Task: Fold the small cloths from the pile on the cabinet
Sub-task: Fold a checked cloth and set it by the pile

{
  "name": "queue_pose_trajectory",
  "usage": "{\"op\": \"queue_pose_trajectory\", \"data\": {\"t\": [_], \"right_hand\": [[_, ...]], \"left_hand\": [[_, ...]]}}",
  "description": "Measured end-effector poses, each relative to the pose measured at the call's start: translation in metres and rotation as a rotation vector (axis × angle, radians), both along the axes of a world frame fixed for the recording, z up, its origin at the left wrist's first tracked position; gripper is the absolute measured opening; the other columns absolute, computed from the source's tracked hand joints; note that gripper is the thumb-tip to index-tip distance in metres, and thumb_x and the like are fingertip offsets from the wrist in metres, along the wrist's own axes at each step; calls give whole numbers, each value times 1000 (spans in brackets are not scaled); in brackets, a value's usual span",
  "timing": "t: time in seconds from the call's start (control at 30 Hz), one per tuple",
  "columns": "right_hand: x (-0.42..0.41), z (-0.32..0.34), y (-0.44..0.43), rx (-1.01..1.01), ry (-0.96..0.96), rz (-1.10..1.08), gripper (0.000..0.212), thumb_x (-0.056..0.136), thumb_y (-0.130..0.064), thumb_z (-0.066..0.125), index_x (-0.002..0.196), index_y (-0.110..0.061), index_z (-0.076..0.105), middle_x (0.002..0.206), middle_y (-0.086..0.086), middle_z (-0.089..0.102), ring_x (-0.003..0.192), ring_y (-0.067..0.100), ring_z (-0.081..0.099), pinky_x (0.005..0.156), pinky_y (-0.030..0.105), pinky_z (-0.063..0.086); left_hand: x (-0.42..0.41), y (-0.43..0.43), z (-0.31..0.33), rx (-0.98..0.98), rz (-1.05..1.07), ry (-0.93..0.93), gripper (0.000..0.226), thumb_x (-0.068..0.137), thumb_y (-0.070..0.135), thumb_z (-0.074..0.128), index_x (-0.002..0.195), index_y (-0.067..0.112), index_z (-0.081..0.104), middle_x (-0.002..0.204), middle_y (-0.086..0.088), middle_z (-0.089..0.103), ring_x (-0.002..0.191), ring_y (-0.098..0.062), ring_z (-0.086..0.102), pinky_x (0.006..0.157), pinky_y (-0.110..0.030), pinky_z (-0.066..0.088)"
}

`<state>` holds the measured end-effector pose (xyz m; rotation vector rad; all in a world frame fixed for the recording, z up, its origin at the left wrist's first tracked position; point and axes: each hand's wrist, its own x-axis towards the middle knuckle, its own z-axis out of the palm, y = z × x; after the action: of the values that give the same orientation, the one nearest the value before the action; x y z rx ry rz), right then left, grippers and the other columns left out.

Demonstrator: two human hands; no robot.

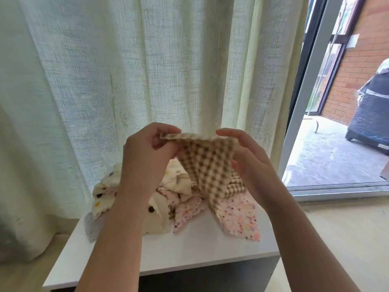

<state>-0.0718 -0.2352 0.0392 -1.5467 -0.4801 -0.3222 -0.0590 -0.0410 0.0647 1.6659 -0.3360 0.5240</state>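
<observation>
Both hands up, above the surface. Left hand [147, 152] pinches the top left corner of a checked cloth [207, 163], fingers curled round the edge. Right hand [248, 159] grips the top right corner, thumb on top. The cloth is stretched between them along its upper edge and hangs in a point, its lower tip down on the pile [160, 199]; slightly blurred.

Pile sits along the far edge of the white surface [189, 249]: crumpled cream cloths with dots. A pink speckled cloth [240, 218] is spread flat toward the right edge, and a grey cloth [91, 228] is at the left edge. The near part of the surface is bare.

Pale curtain [147, 60] hangs right behind. Glass door [336, 144] to the right, with a brick wall [357, 70] and a dark wrapped bulk [372, 106] outside.
</observation>
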Motion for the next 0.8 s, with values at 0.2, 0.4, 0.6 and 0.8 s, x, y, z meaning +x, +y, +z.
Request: {"op": "queue_pose_trajectory", "data": {"t": [0.2, 0.4, 0.6, 0.8], "right_hand": [[-8, -1, 4, -136, 12, 65, 49, 79, -18, 73, 125, -25, 58, 116, 0, 70, 107, 20, 67, 87, 35, 54], [-11, 2, 2, -193, 25, 190, 73, 72, -25, 84, 136, -28, 49, 120, 4, 67, 112, 25, 64, 98, 40, 50], [-9, 0, 12, -177, 4, -48, 26, 95, -7, 60, 116, -20, 66, 90, 14, 71, 84, 29, 67, 82, 42, 55], [-10, 3, 10, -103, 37, -158, 27, 103, -15, 46, 93, -19, 71, 80, -9, 69, 79, 7, 65, 78, 30, 54]], "left_hand": [[-1, -3, 0, 230, 260, -222, 14, 85, 24, 70, 75, 20, 61, 85, 8, 58, 72, -5, 56, 65, -13, 43], [-9, -1, 7, 139, 208, -79, 31, 86, 30, 69, 65, 18, 49, 52, 13, 48, 51, -3, 43, 51, -15, 37], [-11, -4, 9, 123, 154, 7, 17, 82, 36, 74, 91, 33, 61, 83, 15, 64, 78, 5, 59, 66, -13, 44], [-8, 1, 5, 231, 87, 78, 10, 79, 30, 77, 78, 33, 68, 72, 19, 65, 67, 1, 60, 51, -16, 40]]}}
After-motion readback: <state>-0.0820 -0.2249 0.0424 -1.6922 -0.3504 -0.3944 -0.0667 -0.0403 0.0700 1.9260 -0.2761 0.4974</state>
